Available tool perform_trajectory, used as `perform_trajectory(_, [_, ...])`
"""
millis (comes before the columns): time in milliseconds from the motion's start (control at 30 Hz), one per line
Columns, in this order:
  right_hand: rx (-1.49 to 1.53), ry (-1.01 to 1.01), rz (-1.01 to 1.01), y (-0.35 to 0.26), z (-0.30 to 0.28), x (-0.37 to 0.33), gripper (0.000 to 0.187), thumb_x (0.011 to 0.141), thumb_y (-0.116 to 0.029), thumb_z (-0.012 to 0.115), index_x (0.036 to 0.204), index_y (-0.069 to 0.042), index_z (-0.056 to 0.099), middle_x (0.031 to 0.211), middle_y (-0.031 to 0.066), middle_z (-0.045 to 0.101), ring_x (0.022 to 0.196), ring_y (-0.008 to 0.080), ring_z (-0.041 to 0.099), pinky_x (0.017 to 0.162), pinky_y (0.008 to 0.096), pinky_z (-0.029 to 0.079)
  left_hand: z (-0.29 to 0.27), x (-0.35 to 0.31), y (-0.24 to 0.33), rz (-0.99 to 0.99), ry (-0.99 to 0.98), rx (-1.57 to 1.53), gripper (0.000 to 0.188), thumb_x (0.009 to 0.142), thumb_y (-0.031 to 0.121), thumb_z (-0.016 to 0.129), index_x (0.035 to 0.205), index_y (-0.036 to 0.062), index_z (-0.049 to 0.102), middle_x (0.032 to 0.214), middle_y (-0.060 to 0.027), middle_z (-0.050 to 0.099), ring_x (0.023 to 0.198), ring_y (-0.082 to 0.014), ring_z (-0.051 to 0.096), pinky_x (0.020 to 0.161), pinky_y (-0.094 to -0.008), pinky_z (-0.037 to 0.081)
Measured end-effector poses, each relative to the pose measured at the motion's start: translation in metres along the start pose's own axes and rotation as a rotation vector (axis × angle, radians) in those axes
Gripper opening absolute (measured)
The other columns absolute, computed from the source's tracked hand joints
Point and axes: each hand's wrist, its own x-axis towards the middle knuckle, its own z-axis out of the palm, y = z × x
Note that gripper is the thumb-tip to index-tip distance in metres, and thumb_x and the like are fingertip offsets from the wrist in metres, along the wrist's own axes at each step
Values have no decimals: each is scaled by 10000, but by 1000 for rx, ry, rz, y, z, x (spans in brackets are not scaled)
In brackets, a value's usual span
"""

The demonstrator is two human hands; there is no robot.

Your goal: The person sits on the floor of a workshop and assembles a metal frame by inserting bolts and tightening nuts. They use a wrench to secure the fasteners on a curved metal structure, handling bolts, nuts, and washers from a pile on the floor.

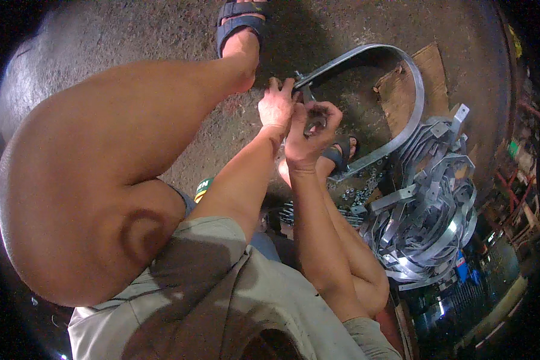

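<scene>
A grey metal strap, bent into a wide loop, lies in front of me on the right. My left hand is closed at the loop's upper left end, its fingers curled over the metal where a small bolt sticks up. Right beside it, my right hand is closed, with the fingers bent in toward the thumb close to the same end. What lies within its fingers is hidden. The loop's other end rests near my right foot.
A heap of bent metal straps lies on the right. Loose nuts and several bolts are scattered between it and my right leg. Flat cardboard lies partly under the loop. My sandalled left foot stands ahead on the rough floor.
</scene>
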Motion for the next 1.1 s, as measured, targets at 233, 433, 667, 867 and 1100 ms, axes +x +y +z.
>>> perform_trajectory(233, [49,-35,-154,52,-13,8,274,950,-193,678,1100,-42,506,892,78,609,782,199,616,735,322,518,-1,-1,8,-20,-19,10,371,855,303,701,1194,202,587,1141,-138,544,978,-394,647,734,-528,558])
perform_trajectory(433, [222,31,298,13,-16,77,211,1023,-247,548,1061,-53,476,750,68,597,526,135,544,478,261,446,-6,-4,10,19,55,8,381,846,312,722,1181,191,586,1143,-150,543,957,-375,652,729,-498,571])
perform_trajectory(667, [193,-34,467,-1,-24,124,259,1048,-329,502,946,-91,489,683,38,592,455,120,505,412,249,357,-6,-4,14,-11,0,-24,421,862,335,705,1240,193,586,1153,-151,558,980,-394,653,745,-515,555])
perform_trajectory(867, [267,54,309,-5,-26,63,325,1043,-390,494,932,-85,477,715,41,587,515,123,525,468,254,390,-7,-4,8,-4,34,23,458,813,297,742,1234,209,585,1161,-140,561,989,-387,656,751,-511,561])
perform_trajectory(1100, [3,-100,162,27,-12,23,267,1032,-270,526,932,-34,599,798,67,627,684,137,603,628,289,476,-11,0,7,-35,-17,-4,519,780,277,763,1262,234,574,1177,-122,557,982,-386,661,754,-513,557])
